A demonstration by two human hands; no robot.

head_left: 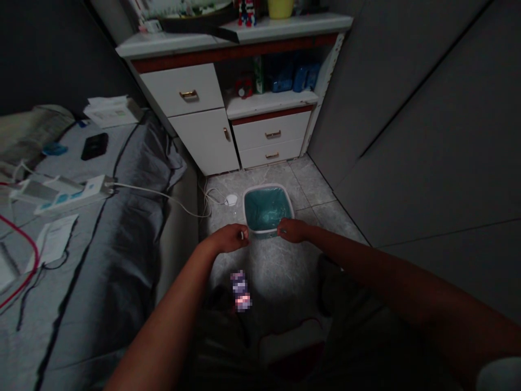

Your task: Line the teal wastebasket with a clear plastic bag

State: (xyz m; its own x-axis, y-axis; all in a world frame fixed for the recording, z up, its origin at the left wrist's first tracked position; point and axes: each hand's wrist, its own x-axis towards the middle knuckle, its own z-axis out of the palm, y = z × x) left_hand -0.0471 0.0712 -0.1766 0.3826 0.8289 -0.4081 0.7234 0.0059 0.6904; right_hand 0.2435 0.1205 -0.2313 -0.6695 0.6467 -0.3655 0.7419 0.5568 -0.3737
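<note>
Our left hand [234, 238] is curled inward near the front left corner of the teal bin [266, 209], its fingers bent toward the pale rim. We see a small whitish spot at its fingertips, but cannot tell whether it pinches anything. Our right hand [291, 230] is also curled, at the bin's front right corner, overlapping the rim; we cannot tell whether its fingers are pressed fully together or grip the edge. The bin stands upright on the tiled floor [336, 220] between us and the white cabinet [199, 138], with a glossy sheen inside. Just left of it we see a round white object [231, 200] beside a loose cable [207, 202]. Nearer us, a pixelated object [241, 291] shows below our left hand.
</note>
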